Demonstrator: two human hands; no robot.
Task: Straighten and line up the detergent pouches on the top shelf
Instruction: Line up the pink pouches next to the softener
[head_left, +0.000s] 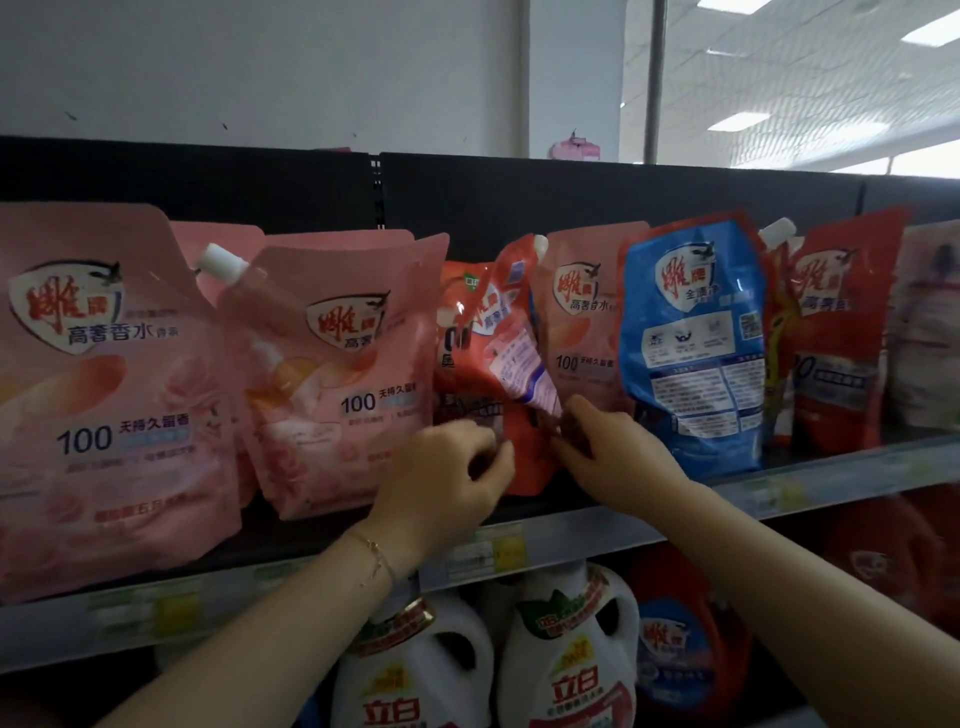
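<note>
A row of detergent pouches stands on the top shelf (597, 525). A big pink pouch (104, 395) is at far left, beside a tilted pink pouch (337, 374). In the middle a red pouch (498, 353) is twisted and folded sideways. My left hand (447, 478) is curled at its lower left edge, and my right hand (608, 447) pinches its lower right part. To the right stand another pink pouch (582, 322), a blue pouch (696, 343) leaning left and a red pouch (836, 332).
The shelf's front rail carries price labels (483, 556). Below it stand white detergent bottles (566, 654) and a red bottle (685, 639). A black back panel (260, 182) rises behind the pouches, with a white wall above.
</note>
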